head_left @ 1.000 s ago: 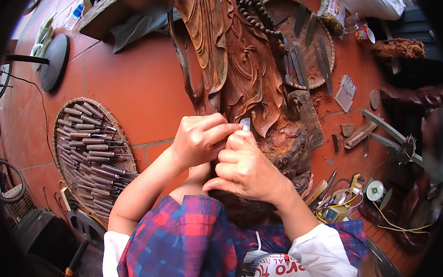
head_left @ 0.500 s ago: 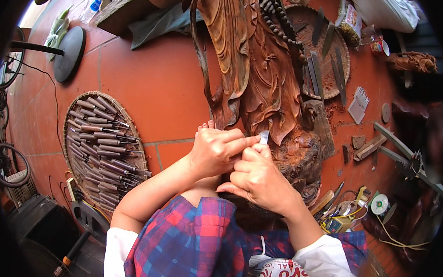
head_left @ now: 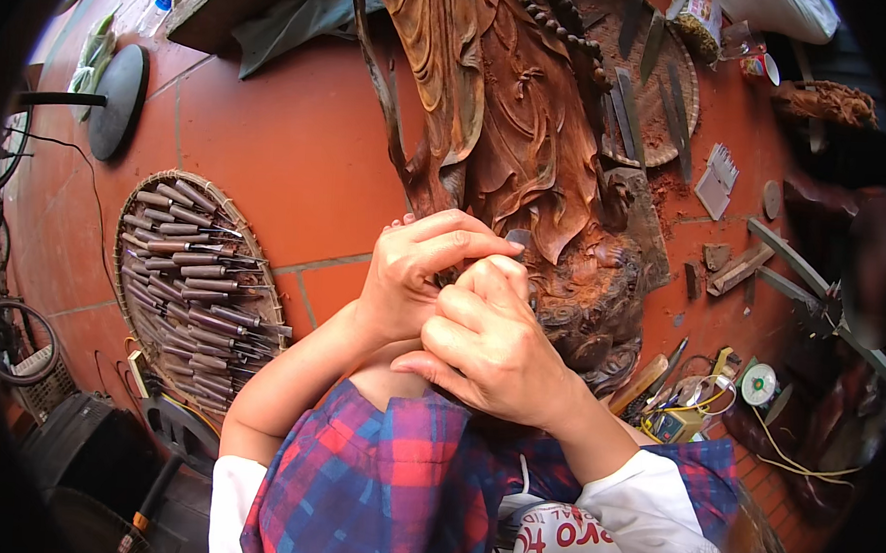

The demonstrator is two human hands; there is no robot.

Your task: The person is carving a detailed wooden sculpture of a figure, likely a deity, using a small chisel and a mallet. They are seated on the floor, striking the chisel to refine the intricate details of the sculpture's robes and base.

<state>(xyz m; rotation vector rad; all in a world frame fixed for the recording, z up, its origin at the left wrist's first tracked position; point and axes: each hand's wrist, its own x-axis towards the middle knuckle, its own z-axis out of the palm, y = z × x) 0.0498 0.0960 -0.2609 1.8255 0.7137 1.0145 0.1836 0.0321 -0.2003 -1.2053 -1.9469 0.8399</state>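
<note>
A carved reddish-brown wooden statue [head_left: 531,131], with flowing robe folds and a rough base, lies in front of me. Over its lower end my left hand [head_left: 418,270] is closed, its index fingertip pressed to a small flat grey piece [head_left: 517,238]. My right hand [head_left: 490,329] is closed right beside it, fingers curled around the lower part of that piece with the thumb pointing left. Most of the piece is hidden by my fingers, so whether it is a blade or folded sandpaper I cannot tell. The hands touch each other.
On the left, a round woven tray [head_left: 124,250] holds several wooden-handled carving chisels [head_left: 207,284]. Flat files [head_left: 627,116] lie on another tray [head_left: 690,64] at the far right. A metal clamp [head_left: 790,260], a wood block [head_left: 739,269] and a tangle of cords [head_left: 696,415] lie to the right.
Both hands have shifted slightly up and left in view, and the right hand has turned a little. The small piece shows grey instead of whitish. The whole scene has shifted slightly.
</note>
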